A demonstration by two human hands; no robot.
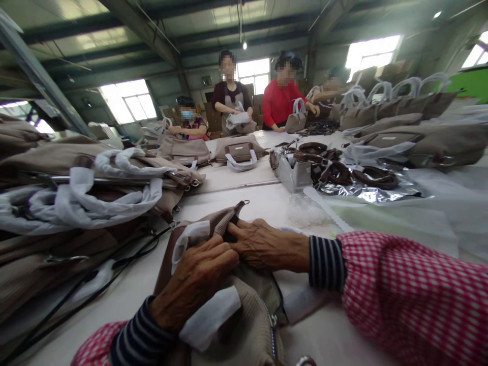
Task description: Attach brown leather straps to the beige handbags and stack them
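Note:
A taupe ribbed handbag (249,312) lies on the table before me, its zip (272,325) running toward me on the right side. White wrapping (211,317) covers parts of its handles. My left hand (196,279) is closed on the bag's edge, knuckles up. Against it, my right hand (265,245) grips at the bag's dark mouth; some of its fingertips are hidden in the fold. Whether a small item is between these fingers I cannot make out.
Stacked handbags (95,178) crowd the left, with black cords trailing. Brown straps (331,173) lie around a grey box (293,173) and on silver foil. More bags (404,137) stand at right. Several co-workers handle bags across the table, one in a red top (280,104).

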